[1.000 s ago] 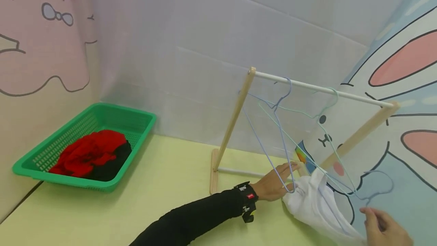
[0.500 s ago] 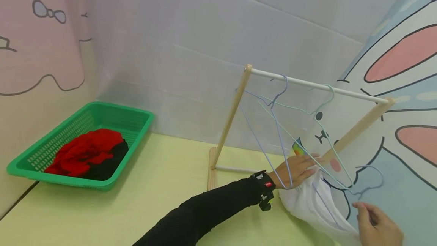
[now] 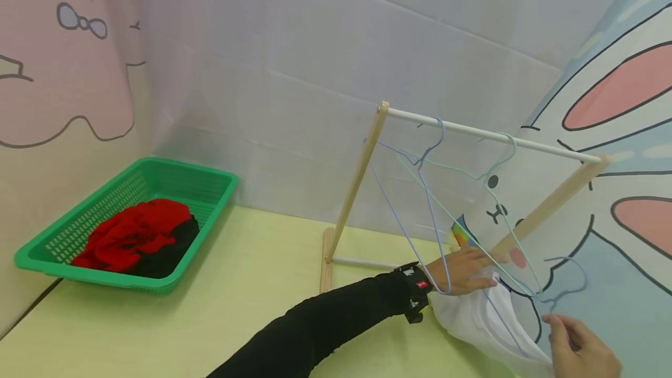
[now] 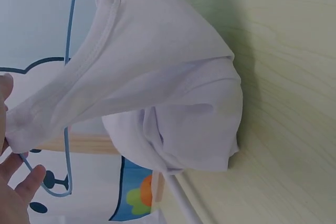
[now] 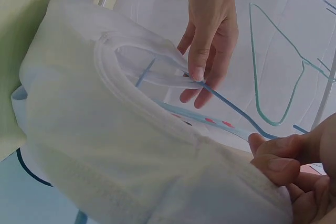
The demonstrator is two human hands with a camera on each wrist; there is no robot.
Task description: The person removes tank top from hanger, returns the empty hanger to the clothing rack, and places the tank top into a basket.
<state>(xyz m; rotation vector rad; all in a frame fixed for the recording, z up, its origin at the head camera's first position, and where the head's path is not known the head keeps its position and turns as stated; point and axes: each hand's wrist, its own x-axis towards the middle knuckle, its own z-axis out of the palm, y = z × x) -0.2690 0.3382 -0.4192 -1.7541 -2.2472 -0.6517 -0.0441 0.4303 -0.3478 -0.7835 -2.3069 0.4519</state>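
A white tank top [image 3: 467, 314] hangs bunched over a blue clothes hanger [image 5: 236, 109] at the lower right of the head view, its lower folds close to the table. My right hand [image 3: 585, 346] pinches the hanger just below its hook. Near the rack's right post, my left hand [image 3: 462, 270] pinches the shoulder strap at the far end of the hanger arm, thumb on the near side. In the right wrist view the hanger passes through the wide neck opening. The left wrist view shows the strap [image 4: 47, 108] stretched towards the fingers [image 4: 31, 182].
A small wooden rack with a white top bar [image 3: 472, 131] stands in front of the hands' far side. From it hang a bare blue hanger [image 3: 436, 220] and a bare green hanger [image 3: 509, 229]. On the left, a green basket [image 3: 105, 282] holds red cloth [image 3: 142, 232] and black cloth [image 3: 170, 255].
My left hand has moved right and slightly away, from the tank top's left side to the strap at the hanger's end. My right hand keeps its pinch, shifted slightly left.
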